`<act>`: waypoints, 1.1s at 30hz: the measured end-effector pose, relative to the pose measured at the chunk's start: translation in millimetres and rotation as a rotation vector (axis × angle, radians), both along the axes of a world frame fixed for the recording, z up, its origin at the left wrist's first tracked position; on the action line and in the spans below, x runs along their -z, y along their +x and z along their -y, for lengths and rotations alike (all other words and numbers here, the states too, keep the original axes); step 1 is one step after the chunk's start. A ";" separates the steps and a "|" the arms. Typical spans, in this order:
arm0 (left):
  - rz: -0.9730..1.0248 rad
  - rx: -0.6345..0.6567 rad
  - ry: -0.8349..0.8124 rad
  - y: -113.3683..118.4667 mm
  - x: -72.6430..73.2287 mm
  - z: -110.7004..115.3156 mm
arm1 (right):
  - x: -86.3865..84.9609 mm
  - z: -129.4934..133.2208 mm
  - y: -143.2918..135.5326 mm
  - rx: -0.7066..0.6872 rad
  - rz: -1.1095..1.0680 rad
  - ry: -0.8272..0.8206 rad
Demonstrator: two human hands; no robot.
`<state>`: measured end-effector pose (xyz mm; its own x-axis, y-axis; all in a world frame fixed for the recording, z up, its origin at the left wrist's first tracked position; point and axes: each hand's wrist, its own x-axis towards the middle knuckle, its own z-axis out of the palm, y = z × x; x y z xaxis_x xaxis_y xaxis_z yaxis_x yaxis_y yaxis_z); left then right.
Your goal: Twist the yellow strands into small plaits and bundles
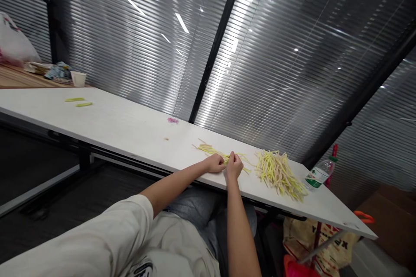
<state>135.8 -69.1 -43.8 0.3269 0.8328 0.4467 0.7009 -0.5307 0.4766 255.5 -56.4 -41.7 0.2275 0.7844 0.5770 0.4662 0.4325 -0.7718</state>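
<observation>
My left hand [215,163] is closed at the near edge of the white table [130,125]. Beside it, my right hand [234,166] pinches with thumb and fingers together, a small gap from the left. Both are on a small loose bunch of thin yellow and beige strips [208,148], whose ends stick out to the left behind my left hand and to the right past my right. My fingers cover the middle of the bunch. A larger heap of the same strips [279,173] lies just right of my right hand.
At the table's right end stands a clear plastic bottle [318,174]. Two yellow pieces [74,99] lie far left, and pink bits [173,120] near the back edge. A white cup [78,78] stands on a wooden surface; a printed bag [334,242] sits below the table.
</observation>
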 end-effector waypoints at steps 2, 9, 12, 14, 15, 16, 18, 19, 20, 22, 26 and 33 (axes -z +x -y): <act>0.001 0.010 0.002 -0.8 1.0 -0.7 | 1.3 -0.2 0.3 -0.006 0.013 0.004; -0.002 0.073 0.006 -3.7 2.6 -3.4 | 2.8 -2.3 0.5 0.012 0.036 0.010; -0.001 0.107 0.006 -4.9 1.3 -3.4 | 2.7 -2.5 0.0 0.016 0.042 0.024; 0.004 0.130 0.000 -5.4 0.4 -3.2 | 2.6 -2.3 -0.2 0.014 0.042 0.031; 0.007 0.137 -0.006 -5.6 0.0 -3.2 | 2.7 -2.3 -0.2 0.015 0.043 0.033; 0.010 0.141 -0.010 -5.7 -0.3 -3.1 | 2.7 -2.4 -0.1 0.017 0.043 0.035; 0.018 0.144 -0.015 -5.6 -0.4 -3.1 | 3.1 -2.9 0.0 0.017 0.045 0.037; 0.024 0.145 -0.018 -5.5 -0.2 -3.3 | 3.4 -3.3 0.2 0.013 0.045 0.039; 0.029 0.144 -0.023 -5.4 0.2 -3.6 | 3.7 -3.9 0.3 0.009 0.045 0.042; 0.039 0.133 -0.033 -5.1 1.4 -4.6 | 4.4 -5.3 0.7 0.001 0.045 0.050; 0.051 0.114 -0.039 -3.8 3.0 -5.6 | 4.9 -7.5 1.6 -0.009 0.046 0.045; -0.003 0.041 -0.046 2.3 -6.1 6.1 | 3.2 -6.5 3.3 -0.010 0.053 0.049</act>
<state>138.1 -75.2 -37.7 0.3628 0.8381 0.4074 0.6804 -0.5369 0.4988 258.9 -49.9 -44.8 0.1878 0.7569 0.6260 0.5015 0.4741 -0.7237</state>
